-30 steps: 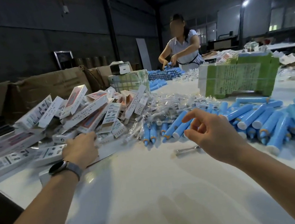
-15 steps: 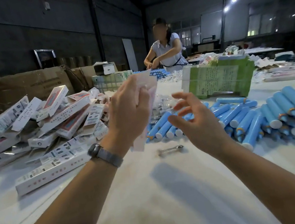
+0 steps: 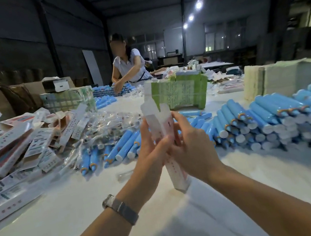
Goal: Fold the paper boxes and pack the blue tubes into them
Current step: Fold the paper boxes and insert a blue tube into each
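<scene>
Head view shows both hands meeting on one box at centre frame, held upright above the white surface. The left hand has its fingers curled round the box's left side; the right hand wraps the right side, thumb across the front. Each grip is holding the box. The upper flaps stand open and loose, and the lower end sits just above the surface, or touches it; I cannot tell which.

Risk, as I judge it: the card looks thin, and both hands bear on its middle, so a hard squeeze could crease a panel rather than pop it square. The open top flaps could bend the wrong way or tear at the fold if pushed in out of order. If the bottom is not tucked, a tube dropped in would slide straight through. The tubes, stacked at right and scattered at centre, lie near enough that a swinging elbow could set them rolling.

Against half a second ago: then the left hand alone held the flat box raised, and the right hand hovered beside it with spread fingers. Now the right hand has closed on it, the box has come lower and nearer, and it looks partly opened out. The box pile at left looks unchanged.
</scene>
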